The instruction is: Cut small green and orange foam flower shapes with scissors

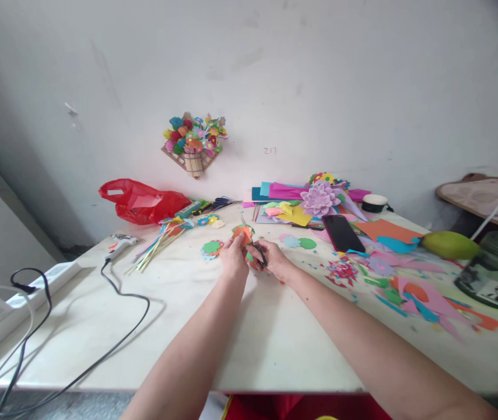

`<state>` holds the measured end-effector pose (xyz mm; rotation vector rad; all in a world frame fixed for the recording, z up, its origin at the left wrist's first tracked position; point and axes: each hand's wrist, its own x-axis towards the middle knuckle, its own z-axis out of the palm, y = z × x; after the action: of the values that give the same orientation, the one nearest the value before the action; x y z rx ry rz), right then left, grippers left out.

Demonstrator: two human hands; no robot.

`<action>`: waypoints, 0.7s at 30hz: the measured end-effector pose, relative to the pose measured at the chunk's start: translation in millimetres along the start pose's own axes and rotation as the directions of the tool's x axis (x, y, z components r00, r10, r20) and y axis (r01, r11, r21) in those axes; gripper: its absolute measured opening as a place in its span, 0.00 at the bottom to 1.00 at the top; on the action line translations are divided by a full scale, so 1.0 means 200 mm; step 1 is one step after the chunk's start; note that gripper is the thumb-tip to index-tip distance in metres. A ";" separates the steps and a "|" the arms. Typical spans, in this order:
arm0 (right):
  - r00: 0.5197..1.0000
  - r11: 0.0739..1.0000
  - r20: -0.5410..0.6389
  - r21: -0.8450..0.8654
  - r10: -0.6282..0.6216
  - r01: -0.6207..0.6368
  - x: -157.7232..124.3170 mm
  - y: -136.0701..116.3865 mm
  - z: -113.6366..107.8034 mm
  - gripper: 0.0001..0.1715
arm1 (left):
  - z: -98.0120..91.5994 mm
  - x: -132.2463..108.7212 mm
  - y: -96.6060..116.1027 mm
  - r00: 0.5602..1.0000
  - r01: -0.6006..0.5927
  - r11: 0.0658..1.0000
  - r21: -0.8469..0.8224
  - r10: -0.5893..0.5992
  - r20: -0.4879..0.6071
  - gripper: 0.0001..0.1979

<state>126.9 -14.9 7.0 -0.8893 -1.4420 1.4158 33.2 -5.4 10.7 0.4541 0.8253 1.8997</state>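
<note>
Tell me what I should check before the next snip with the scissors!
1. Left hand grips the orange paper shape: ok.
2. Right hand holds the scissors: ok.
3. Left hand out of the blades' way: cannot tell, the two hands sit close together and hide the blades.
4. Phone away from the cutting: ok, it lies apart to the right.
5. Glue gun and its cable away from the arms: ok, both lie off to the left.
</note>
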 end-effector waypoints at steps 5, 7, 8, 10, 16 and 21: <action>1.000 1.000 -0.001 -0.003 -0.001 0.001 0.01 0.00 0.00 0.14 | 0.00 0.00 0.01 1.000 0.010 1.000 -0.020 -0.010 -0.005 0.10; 1.000 1.000 -0.004 0.006 0.005 -0.005 0.02 0.01 -0.01 0.14 | 0.00 0.01 0.01 1.000 0.008 1.000 -0.023 -0.008 -0.003 0.10; 1.000 1.000 -0.004 0.009 0.007 -0.007 0.02 0.02 -0.01 0.15 | -0.01 0.01 0.01 1.000 0.006 1.000 -0.020 -0.006 0.003 0.10; 1.000 1.000 -0.005 0.007 0.006 -0.006 0.04 0.03 -0.02 0.15 | -0.01 0.02 0.01 1.000 0.003 1.000 -0.009 -0.003 0.011 0.10; 1.000 0.999 -0.011 -0.042 0.008 -0.009 0.04 0.04 -0.03 0.16 | -0.02 0.04 0.03 0.999 0.043 0.999 0.009 -0.043 0.022 0.11; 1.000 0.997 -0.004 -0.071 -0.005 0.005 0.02 0.01 -0.03 0.18 | -0.03 0.04 0.06 0.996 0.073 0.997 -0.001 -0.073 0.047 0.10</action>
<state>131.4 -9.7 5.4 -0.9324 -1.4984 1.3653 18.5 -2.7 15.0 0.4588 0.7978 1.8162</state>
